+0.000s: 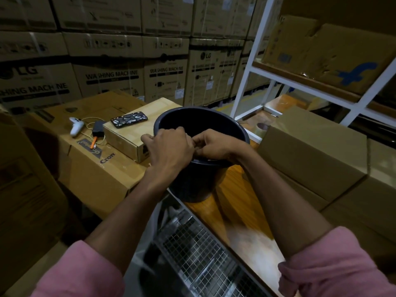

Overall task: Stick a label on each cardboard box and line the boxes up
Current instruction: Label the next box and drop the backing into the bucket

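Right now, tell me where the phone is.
The phone lies in the head view, left of centre, on top of a small flat box, just left of the dark bucket and right of the white controller.

"lg" and "washing machine" are printed on the stacked cartons (120,67) beyond the hands. "crom" is read on the large box (94,168) left of the hands.
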